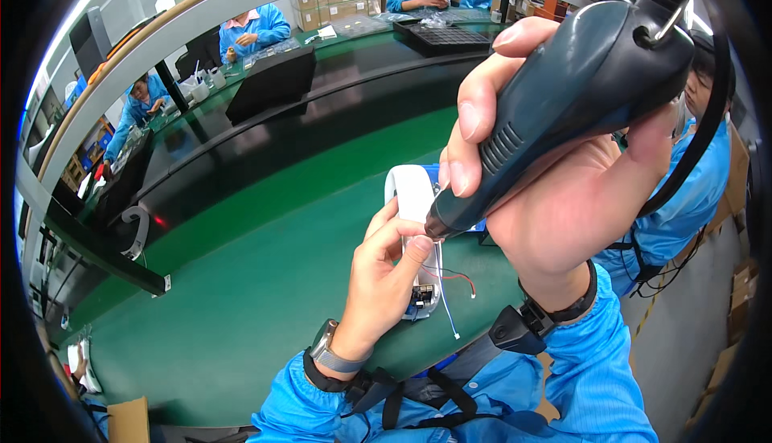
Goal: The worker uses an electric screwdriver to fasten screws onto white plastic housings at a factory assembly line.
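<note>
My right hand (555,210) is wrapped round a dark electric screwdriver (563,81), which hangs by a metal hook at its top end. The tool slants down to the left, its tip reaching the thumb and forefinger of my left hand (374,286). Those fingers are closed on a long white plastic housing (412,184) with a rounded far end. At the housing's near end a small circuit board (422,297) shows, with thin red, black and white-blue wires (460,276) trailing over the green tabletop (241,306). The exact spot under the screwdriver's tip is hidden by my fingers.
A blue bin (480,225) is partly hidden behind the housing. Across the table runs a black conveyor (193,149) with black trays (277,85) beyond it. A black cable (720,105) loops down on the right, near a seated co-worker in blue (700,186). Other people work opposite.
</note>
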Motion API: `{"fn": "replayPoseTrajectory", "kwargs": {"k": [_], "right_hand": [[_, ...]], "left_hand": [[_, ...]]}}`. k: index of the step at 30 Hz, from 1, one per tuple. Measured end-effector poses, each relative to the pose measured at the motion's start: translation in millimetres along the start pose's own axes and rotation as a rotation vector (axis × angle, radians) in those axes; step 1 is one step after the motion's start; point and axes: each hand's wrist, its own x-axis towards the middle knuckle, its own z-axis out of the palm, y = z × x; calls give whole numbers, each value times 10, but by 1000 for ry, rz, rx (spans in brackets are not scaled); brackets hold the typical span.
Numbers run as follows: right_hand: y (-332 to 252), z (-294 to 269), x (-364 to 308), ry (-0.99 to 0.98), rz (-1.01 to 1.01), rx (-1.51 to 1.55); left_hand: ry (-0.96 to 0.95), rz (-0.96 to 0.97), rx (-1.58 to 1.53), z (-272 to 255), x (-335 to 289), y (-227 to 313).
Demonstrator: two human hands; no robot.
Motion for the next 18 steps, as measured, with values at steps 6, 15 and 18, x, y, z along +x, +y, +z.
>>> {"fn": "replayPoseTrajectory", "kwargs": {"k": [6,15,18], "right_hand": [[45,97,6,51,-25,50],[54,135,3,84,-42,53],[60,114,5,56,-15,59]], "left_hand": [[40,-57,-112,10,-30,60],[106,-184,-196,27,-41,114],[126,-189,-156,10,-45,129]]}}
